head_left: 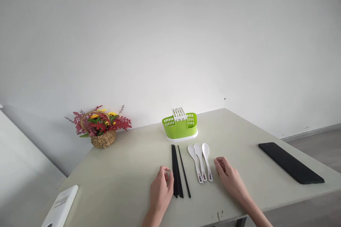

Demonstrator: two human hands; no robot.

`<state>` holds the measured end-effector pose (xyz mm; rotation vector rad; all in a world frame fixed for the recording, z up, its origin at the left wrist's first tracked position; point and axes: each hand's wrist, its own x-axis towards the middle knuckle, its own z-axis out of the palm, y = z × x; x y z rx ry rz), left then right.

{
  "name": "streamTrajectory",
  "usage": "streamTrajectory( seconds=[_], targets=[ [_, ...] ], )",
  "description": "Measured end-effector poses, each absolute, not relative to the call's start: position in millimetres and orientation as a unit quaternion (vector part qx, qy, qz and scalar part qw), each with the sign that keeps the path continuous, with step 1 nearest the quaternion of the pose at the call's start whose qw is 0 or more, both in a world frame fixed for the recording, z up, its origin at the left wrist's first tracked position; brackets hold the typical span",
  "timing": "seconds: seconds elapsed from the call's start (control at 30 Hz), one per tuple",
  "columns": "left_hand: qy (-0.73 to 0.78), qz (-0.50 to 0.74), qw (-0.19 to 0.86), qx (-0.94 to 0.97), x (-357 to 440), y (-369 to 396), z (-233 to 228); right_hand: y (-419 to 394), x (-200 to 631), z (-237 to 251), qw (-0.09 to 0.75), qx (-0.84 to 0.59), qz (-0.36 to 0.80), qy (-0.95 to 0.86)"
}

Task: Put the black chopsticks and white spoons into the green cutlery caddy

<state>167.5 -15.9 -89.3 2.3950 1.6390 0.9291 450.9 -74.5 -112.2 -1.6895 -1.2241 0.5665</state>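
Low in the middle of the frame, both hands rest on the pale table (128, 170) with nothing in them. The left hand (160, 188) lies just left of a bundle of black chopsticks (178, 170), fingers loosely curled and thumb near the fingertips, holding nothing; one chopstick lies slightly splayed to the right of the rest. The right hand (228, 175) sits just right of three white spoons (200, 163), fingers relaxed and slightly apart, its fingertips close to the nearest spoon's handle but not clearly touching it. The spoons lie side by side, bowls pointing up the frame toward a green cutlery caddy (180, 125) with a white slotted insert. The chopsticks look light, stiff and smooth — likely to roll or slip, so a pinch near their lower ends, gathering them together, seems soundest. The spoons appear to be glossy ceramic or melamine, light yet slick and possibly chippable — best taken by the handle. A flower basket (100, 127) stands at centre left, a black tablet-like slab (290, 163) at right, and a white booklet (60, 205) at lower left.
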Motion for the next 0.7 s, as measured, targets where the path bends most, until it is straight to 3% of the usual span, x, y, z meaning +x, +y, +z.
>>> streamTrajectory(
  seconds=[0.7],
  targets=[
    [0.535,0.290,0.105,0.786,165.3,-25.0,-92.6,-71.5,455.8,-124.9,0.465,-0.691,0.262,-0.487]
  ],
)
